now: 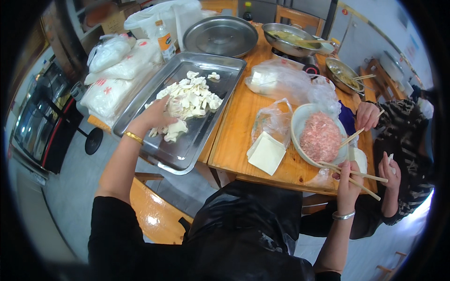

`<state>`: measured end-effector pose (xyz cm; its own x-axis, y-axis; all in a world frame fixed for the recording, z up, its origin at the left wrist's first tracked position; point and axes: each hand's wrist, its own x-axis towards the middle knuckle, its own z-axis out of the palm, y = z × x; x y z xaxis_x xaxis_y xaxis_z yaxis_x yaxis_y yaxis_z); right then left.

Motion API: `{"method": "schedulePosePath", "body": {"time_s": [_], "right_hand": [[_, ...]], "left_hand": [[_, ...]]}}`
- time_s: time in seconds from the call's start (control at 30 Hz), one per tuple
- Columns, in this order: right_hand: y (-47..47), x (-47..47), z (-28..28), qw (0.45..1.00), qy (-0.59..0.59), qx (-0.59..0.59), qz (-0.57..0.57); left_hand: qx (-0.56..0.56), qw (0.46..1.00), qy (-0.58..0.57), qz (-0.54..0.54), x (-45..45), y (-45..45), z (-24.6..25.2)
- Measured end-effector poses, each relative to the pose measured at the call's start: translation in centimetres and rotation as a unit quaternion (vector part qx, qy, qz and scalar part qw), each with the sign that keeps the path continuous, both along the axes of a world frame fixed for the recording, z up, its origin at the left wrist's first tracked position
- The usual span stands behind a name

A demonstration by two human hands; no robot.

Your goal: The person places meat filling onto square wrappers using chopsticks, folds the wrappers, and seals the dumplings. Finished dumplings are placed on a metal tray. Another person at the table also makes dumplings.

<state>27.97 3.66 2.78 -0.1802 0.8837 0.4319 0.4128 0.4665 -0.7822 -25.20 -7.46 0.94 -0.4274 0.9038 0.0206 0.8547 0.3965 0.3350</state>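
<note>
My left hand (pixel 154 114) is at the near left side of a pile of folded, filled wontons (pixel 191 96) on a metal tray (pixel 211 147). Thumb and fingers are apart there, close against the wontons; the fingertips are partly hidden. My right hand (pixel 349 181) holds wooden chopsticks (pixel 367 175), their tips at the near rim of a pale bowl (pixel 295 121). Pink minced meat (pixel 321 137) is heaped in that bowl. Between tray and bowl lies a stack of square dough wrappers (pixel 268 154), beside a crumpled clear plastic bag (pixel 272 121).
At the right, a co-worker's hand (pixel 367 116) holds chopsticks in the bowl; their other hand (pixel 389 172) holds something white. Behind are a bagged white packet (pixel 265 77), a pan of food on a burner (pixel 291 38), a round metal tray (pixel 221 35), a bottle (pixel 164 42) and stacked bags (pixel 112 80).
</note>
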Motion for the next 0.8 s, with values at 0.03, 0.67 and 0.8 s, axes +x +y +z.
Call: {"method": "schedulePosePath", "body": {"time_s": [0.03, 0.67, 0.8], "right_hand": [[0.0, -0.1, 0.0, 1.0, -0.015, 0.02, -0.005], [0.6, 0.4, -0.4, 0.993, -0.054, 0.088, -0.056], [1.6, 0.5, 0.3, 0.988, -0.023, 0.153, 0.015]], "left_hand": [[-0.015, 1.0, 0.011, -0.002, -0.4, 1.1, -0.4], [0.013, 0.974, -0.09, -0.207, 3.8, 4.3, 5.3], [-0.083, 0.982, -0.042, -0.166, 10.5, -4.7, 3.7]]}}
